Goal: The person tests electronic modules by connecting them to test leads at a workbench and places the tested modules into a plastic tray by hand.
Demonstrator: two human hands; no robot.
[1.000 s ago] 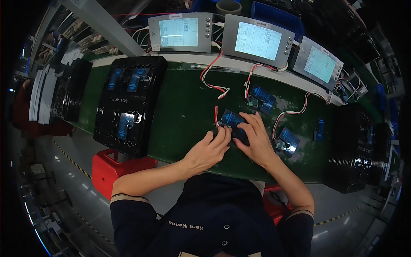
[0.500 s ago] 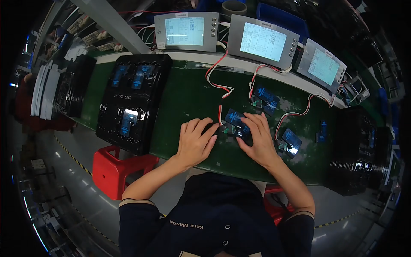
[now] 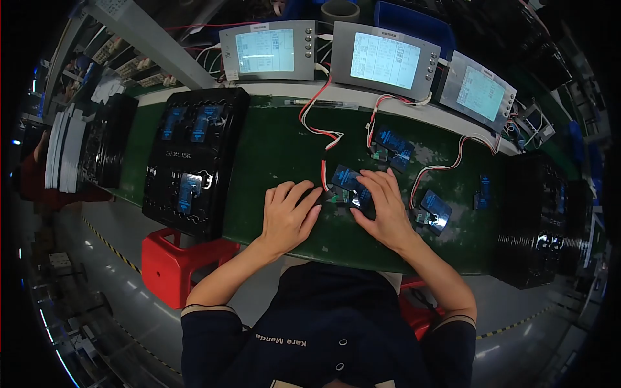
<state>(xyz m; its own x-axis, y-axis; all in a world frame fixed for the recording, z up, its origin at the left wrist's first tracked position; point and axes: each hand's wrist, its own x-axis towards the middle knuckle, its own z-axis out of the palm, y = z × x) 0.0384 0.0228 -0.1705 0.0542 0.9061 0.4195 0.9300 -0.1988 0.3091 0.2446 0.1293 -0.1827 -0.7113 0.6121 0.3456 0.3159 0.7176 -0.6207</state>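
My left hand (image 3: 287, 216) rests on the green table with its fingers apart and nothing in it, just left of a small green circuit board (image 3: 338, 196). A red and white cable (image 3: 324, 174) runs down to that board. My right hand (image 3: 386, 210) has thumb and fingers spread around the right side of a dark blue-labelled module (image 3: 347, 178) joined to the board. Farther back lies another blue module (image 3: 394, 147) with its own board and cable. To the right of my right hand is a third module (image 3: 436, 211), also wired.
Three grey testers with lit screens (image 3: 265, 52) (image 3: 385, 60) (image 3: 480, 97) line the back. A black tray (image 3: 194, 155) with blue modules stands left, stacked black trays (image 3: 527, 226) right. A lone blue module (image 3: 482, 193) lies near them. A red stool (image 3: 169, 268) is below.
My left hand has let go of the cable end by the board, moved left and opened. My right hand stays at the module. The whole view has shifted slightly.
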